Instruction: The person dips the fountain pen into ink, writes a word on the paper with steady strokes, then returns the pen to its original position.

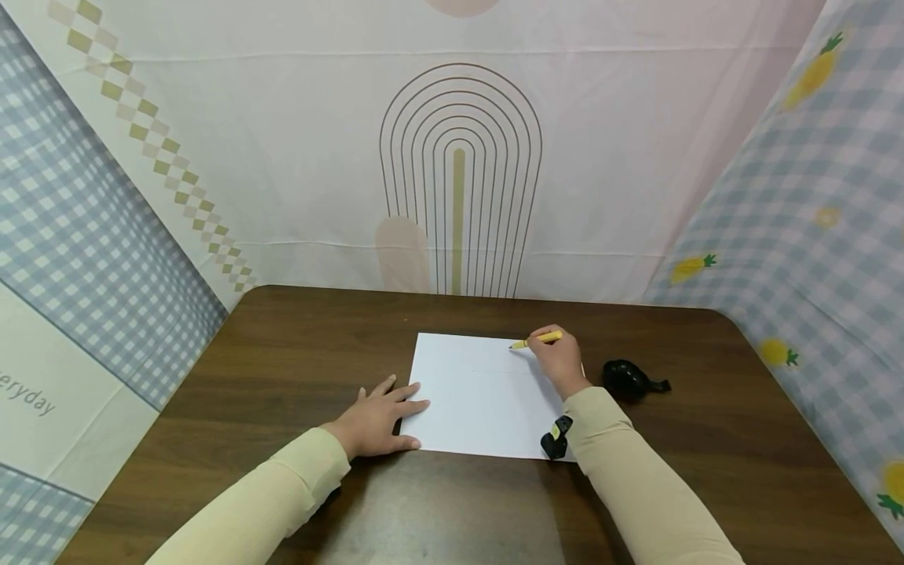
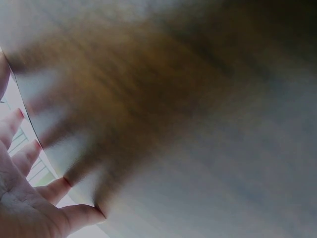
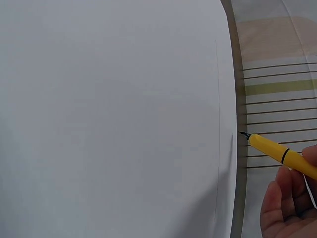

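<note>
A white sheet of paper [image 1: 480, 408] lies on the brown table. With its fingers spread, my left hand [image 1: 377, 420] rests at the paper's left edge, fingertips touching it. My right hand [image 1: 560, 366] pinches a yellow fountain pen [image 1: 542, 340] over the paper's upper right part. In the right wrist view the pen [image 3: 272, 148] has a dark pointed nib and a black ring, and a thin faint line [image 3: 218, 99] runs along one side of the paper. Whether the nib touches the paper is unclear. The left wrist view shows mostly tabletop, with the left hand [image 2: 29, 198] at its edge.
A glossy black rounded object [image 1: 627, 380] with a narrow tail lies to the right of the paper. Beside the right cuff sits a small black wrist device [image 1: 556, 438]. Patterned cloth [image 1: 304, 173] hangs behind the wooden table [image 1: 325, 322] and at both sides.
</note>
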Demonstrator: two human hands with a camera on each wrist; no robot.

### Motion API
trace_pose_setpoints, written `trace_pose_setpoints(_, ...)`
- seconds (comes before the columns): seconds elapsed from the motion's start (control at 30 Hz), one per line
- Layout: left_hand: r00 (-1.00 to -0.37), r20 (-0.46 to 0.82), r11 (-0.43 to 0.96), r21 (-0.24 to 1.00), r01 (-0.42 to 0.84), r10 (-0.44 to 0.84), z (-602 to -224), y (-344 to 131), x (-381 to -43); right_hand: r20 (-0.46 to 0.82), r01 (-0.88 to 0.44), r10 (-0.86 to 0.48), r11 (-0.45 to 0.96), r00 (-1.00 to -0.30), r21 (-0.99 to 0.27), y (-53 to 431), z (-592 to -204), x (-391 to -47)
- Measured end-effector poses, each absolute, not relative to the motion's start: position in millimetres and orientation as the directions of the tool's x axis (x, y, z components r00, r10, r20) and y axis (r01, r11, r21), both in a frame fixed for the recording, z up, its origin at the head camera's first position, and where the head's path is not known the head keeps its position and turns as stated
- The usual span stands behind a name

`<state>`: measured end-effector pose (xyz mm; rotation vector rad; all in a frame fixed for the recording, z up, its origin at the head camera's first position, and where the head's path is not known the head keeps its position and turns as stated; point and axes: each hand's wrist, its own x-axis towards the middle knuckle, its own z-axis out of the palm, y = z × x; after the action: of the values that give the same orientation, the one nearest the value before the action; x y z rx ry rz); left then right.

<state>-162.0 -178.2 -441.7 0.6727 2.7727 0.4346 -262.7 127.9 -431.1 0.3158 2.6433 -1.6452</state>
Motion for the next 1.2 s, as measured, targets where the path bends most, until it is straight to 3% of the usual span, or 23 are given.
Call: trace_pose_setpoints(1.2,-0.87,-0.177,0.859,0.336,0.386,0.46,-441.8,-177.2,-162.9,-0.123,0.197,0.194,0.429,-0.973,-0.882,129.5,-435.8,-263.8)
